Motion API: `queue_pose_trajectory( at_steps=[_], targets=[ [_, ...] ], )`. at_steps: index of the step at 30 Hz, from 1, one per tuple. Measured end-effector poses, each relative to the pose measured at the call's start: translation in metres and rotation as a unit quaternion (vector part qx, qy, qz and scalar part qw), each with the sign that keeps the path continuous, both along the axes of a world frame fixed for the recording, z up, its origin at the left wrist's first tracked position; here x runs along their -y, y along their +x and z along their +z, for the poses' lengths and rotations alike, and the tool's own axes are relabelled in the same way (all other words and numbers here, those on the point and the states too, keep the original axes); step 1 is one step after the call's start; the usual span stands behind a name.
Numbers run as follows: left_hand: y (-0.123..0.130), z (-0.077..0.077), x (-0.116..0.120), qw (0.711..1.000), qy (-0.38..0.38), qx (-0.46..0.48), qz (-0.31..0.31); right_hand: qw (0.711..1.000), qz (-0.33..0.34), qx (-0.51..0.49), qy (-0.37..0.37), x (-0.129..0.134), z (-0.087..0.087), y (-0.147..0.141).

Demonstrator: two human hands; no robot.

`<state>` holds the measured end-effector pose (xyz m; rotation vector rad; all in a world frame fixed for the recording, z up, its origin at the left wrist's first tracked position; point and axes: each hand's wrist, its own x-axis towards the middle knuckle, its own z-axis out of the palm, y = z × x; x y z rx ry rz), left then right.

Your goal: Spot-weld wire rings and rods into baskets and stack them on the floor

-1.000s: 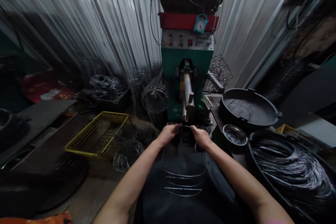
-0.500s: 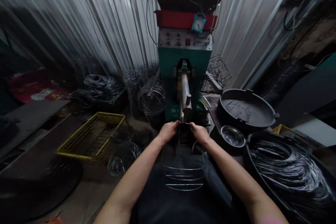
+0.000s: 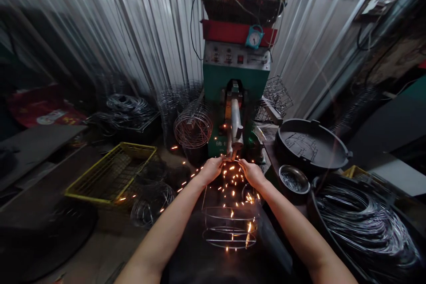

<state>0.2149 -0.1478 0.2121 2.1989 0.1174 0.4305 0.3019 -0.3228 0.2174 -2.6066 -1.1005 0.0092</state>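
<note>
A green spot welder (image 3: 236,71) stands straight ahead, its metal arm and electrode (image 3: 236,144) pointing down between my hands. My left hand (image 3: 211,170) pinches one side of a round wire frame (image 3: 229,246) at the electrode tip. On the other side, my right hand (image 3: 252,173) pinches the same frame, its fingers closed. Thin rods and rings of the frame hang below, toward my dark apron. Orange sparks (image 3: 233,177) spray out from the tip, over my hands and the frame. The exact contact point is partly hidden by fingers and electrode.
On the right are a large round black pan (image 3: 313,144) with wire pieces, a metal bowl (image 3: 294,179) of small parts and a tub of wire rings (image 3: 362,213). At left sit a yellow wire crate (image 3: 111,173) and bundled rings (image 3: 193,126).
Sparks have burst from the electrode tip, where none showed before. My hands stay at the electrode, gripping the frame. The view has shifted slightly.
</note>
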Motion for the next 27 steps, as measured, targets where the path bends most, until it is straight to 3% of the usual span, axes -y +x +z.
queue_pose_trajectory(
  at_steps=[6,10,14,20,23,27],
  targets=[
    [0.001,0.006,-0.004,1.0,-0.012,-0.022,-0.017,1.0,0.001,-0.002,-0.002,0.002,0.004,0.003],
    [-0.007,0.012,-0.002,0.98,-0.168,-0.103,-0.018,0.999,0.0,-0.013,0.041,0.006,-0.001,0.005],
    [-0.033,0.023,-0.002,0.937,-0.291,-0.18,-0.069,0.993,0.061,-0.02,0.095,0.009,-0.005,-0.005],
    [-0.086,0.041,-0.002,0.911,-0.346,-0.181,-0.134,0.977,0.14,0.032,0.159,0.013,0.003,-0.034],
    [-0.105,0.042,0.008,0.894,-0.391,-0.18,-0.124,0.971,0.131,0.03,0.197,0.018,0.004,-0.045],
    [-0.118,0.032,0.03,0.867,-0.465,-0.172,-0.052,0.974,0.078,0.026,0.209,0.045,-0.005,-0.06]
  ],
)
